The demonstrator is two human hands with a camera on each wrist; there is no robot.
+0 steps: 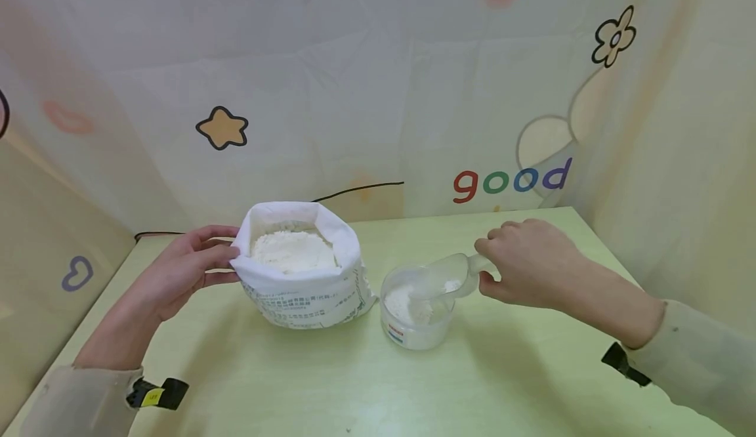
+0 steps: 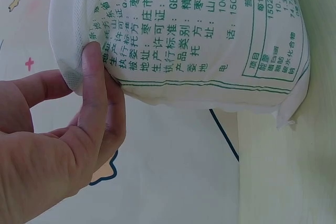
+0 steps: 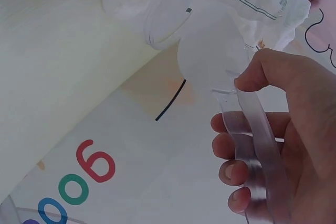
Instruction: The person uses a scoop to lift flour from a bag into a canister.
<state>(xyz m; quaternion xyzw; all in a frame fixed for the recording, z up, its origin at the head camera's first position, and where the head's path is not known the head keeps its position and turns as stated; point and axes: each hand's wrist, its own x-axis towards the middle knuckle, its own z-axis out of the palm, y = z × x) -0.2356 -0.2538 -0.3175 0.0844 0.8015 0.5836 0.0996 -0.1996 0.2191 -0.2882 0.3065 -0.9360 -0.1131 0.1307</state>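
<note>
A white flour bag [image 1: 304,299] with a rolled-down rim stands open, white flour [image 1: 292,251] heaped inside. My left hand [image 1: 183,266] pinches the bag's rim at its left side; the left wrist view shows thumb and fingers on the folded edge [image 2: 68,51]. My right hand [image 1: 531,263] grips the handle of a clear plastic scoop [image 1: 440,276], fingers wrapped round it in the right wrist view [image 3: 257,145]. The scoop's head tilts down into a round clear tub [image 1: 416,335] holding some flour, just right of the bag. A little flour shows in the scoop.
The light green table [image 1: 378,384] carries the bag and tub near its middle. Behind it hangs a pale curtain [image 1: 366,96] printed with a star, a flower and the word "good". More curtain encloses the left and right sides.
</note>
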